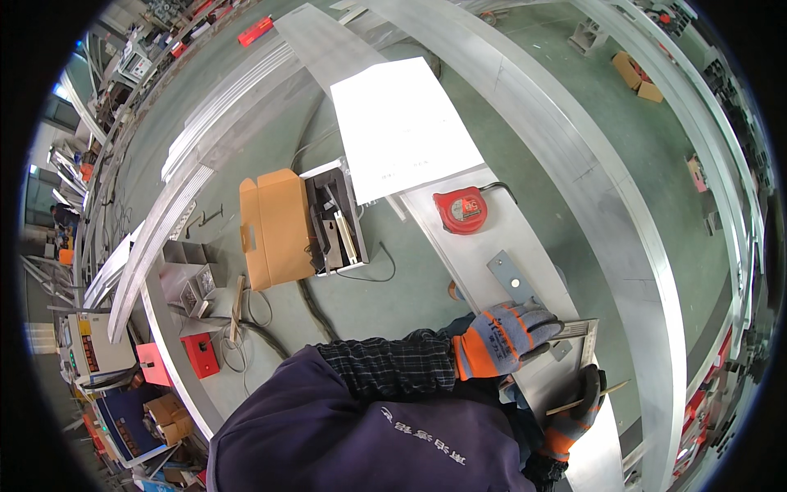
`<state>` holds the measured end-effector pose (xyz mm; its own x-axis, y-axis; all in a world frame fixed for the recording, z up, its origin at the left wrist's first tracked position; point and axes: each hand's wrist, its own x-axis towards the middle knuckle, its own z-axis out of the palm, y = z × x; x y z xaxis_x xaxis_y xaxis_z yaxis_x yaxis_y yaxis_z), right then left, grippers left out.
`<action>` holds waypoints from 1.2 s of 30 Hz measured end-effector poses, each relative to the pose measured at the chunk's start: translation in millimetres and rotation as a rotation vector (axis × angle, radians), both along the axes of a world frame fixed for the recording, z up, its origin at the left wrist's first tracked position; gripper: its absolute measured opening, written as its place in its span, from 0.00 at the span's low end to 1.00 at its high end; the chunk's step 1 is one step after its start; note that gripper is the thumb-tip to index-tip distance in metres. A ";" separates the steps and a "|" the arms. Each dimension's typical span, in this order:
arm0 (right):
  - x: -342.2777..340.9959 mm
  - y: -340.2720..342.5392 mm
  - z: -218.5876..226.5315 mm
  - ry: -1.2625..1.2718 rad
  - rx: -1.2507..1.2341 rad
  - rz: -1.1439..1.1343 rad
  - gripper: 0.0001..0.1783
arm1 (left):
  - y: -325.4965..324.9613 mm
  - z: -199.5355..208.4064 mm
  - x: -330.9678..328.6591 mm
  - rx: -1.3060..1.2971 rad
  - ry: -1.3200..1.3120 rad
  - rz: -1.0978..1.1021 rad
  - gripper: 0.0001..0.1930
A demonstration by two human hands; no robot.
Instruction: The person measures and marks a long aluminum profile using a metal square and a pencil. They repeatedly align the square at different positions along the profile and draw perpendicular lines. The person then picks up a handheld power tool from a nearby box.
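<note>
My left hand (504, 338), in a grey and orange work glove, reaches across the aluminium beam (537, 246). Its fingers are curled over the end of a metal square (590, 334) that lies across the beam. Lower right, my right hand (576, 416), in a matching glove with dark fingers, grips a thin pencil-like stick (615, 388) beside the square. A small grey metal piece (561, 351) sits between the hands. Just beyond my left hand, a grey plate (510, 275) with a bright round spot rests on the beam. Farther up lies a red tape measure (461, 211).
A white paper sheet (406, 123) covers the beam's far part. On the floor to the left stands an open cardboard box (279, 225) with tools inside, near a red box (199, 355) and cables. Long aluminium profiles (607, 189) curve past on the right.
</note>
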<state>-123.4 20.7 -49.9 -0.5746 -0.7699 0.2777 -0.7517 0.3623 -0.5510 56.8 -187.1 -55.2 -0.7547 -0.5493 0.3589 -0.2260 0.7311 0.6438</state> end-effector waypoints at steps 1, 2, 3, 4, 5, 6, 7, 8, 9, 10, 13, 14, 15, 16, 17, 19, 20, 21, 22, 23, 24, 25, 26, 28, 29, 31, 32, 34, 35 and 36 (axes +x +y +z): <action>1.1 -0.7 2.4 0.003 0.013 0.002 0.18 | -0.2 1.4 0.7 -0.009 -0.016 -0.001 0.24; 2.0 -1.3 3.7 0.005 0.026 0.004 0.19 | 0.2 0.4 0.7 -0.008 -0.010 0.001 0.24; 2.8 -1.7 4.1 -0.014 0.010 0.004 0.19 | 0.9 -1.0 0.6 -0.007 -0.005 0.002 0.24; 3.4 -2.0 4.4 -0.034 -0.006 0.003 0.19 | 1.1 -1.2 0.6 -0.007 0.001 0.002 0.25; 3.7 -2.2 4.7 -0.053 -0.022 0.003 0.20 | 1.2 -0.4 1.0 0.000 0.000 0.004 0.25; 2.9 -1.5 4.4 -0.044 -0.006 0.006 0.20 | 1.1 1.3 1.6 0.008 0.001 0.005 0.25; 1.5 0.0 4.1 -0.034 0.011 0.008 0.20 | 1.1 2.1 1.9 0.015 0.001 0.007 0.25; 0.7 1.1 3.8 -0.025 0.027 0.011 0.21 | 0.9 1.6 1.9 0.006 -0.005 0.002 0.25; 0.7 1.4 3.6 -0.015 0.026 0.010 0.21 | 0.8 1.3 1.8 -0.003 -0.010 -0.004 0.25; 0.7 1.7 3.3 -0.004 0.025 0.009 0.21 | 0.7 0.9 1.7 -0.013 -0.016 -0.009 0.25; 1.9 1.3 5.0 -0.004 0.035 0.003 0.22 | 0.9 -1.0 1.0 -0.012 -0.004 -0.005 0.25; 2.6 1.0 5.9 -0.009 0.040 0.000 0.22 | 0.9 -1.8 1.2 -0.009 -0.009 -0.018 0.26; 3.2 0.9 6.3 -0.011 0.039 -0.002 0.22 | 0.9 -2.6 1.5 -0.005 -0.013 -0.030 0.27; 3.8 0.9 6.5 -0.013 0.039 -0.003 0.22 | 0.9 -3.3 1.6 -0.002 -0.018 -0.043 0.28; 4.0 0.9 6.7 -0.016 0.038 -0.005 0.22 | 1.1 -3.8 1.1 -0.008 -0.021 -0.033 0.28; 3.0 1.0 7.0 -0.025 0.040 0.001 0.22 | 1.7 -4.4 0.2 -0.021 -0.028 -0.012 0.26; 2.5 1.0 7.0 -0.029 0.041 0.004 0.22 | 1.8 -4.4 0.4 -0.027 -0.030 -0.011 0.26; 2.1 1.1 6.8 -0.012 0.047 0.005 0.22 | 1.8 -4.4 0.4 -0.033 -0.033 -0.010 0.26; 1.8 1.0 6.5 0.004 0.053 0.006 0.22 | 1.9 -4.4 0.4 -0.038 -0.035 -0.009 0.26; 1.6 0.8 6.3 0.021 0.059 0.007 0.22 | 1.6 -2.9 0.9 -0.021 -0.043 -0.021 0.27; 1.9 0.4 6.3 0.021 0.051 0.007 0.22 | 1.0 0.0 1.8 -0.003 -0.050 -0.033 0.27; 2.4 -0.2 6.4 0.020 0.043 0.006 0.22 | 0.7 1.6 2.3 0.014 -0.057 -0.045 0.27; 2.7 -0.6 6.4 0.020 0.036 0.006 0.22 | 0.9 1.5 1.9 0.006 -0.061 -0.033 0.27; 2.6 -0.3 7.7 0.004 0.027 0.010 0.22 | 1.4 0.8 0.9 -0.010 -0.065 -0.010 0.27; 2.7 -0.1 8.2 -0.004 0.023 0.013 0.22 | 1.3 0.2 0.8 -0.020 -0.055 -0.008 0.27; 3.4 0.0 8.0 -0.035 0.012 0.004 0.22 | 1.1 -0.8 0.6 -0.041 -0.040 -0.001 0.27; 3.7 0.1 7.9 -0.051 0.007 0.000 0.22 | 0.7 -0.4 0.4 -0.040 -0.027 0.001 0.26; 2.6 0.5 7.3 -0.031 0.018 0.007 0.22 | -0.1 0.7 0.3 -0.037 0.000 0.005 0.25; 2.3 0.6 7.1 -0.021 0.024 0.010 0.22 | 0.1 0.6 0.1 -0.029 0.013 0.014 0.24; 2.5 0.4 7.0 -0.015 0.019 0.011 0.22 | 0.6 0.5 -0.7 -0.020 0.026 0.022 0.23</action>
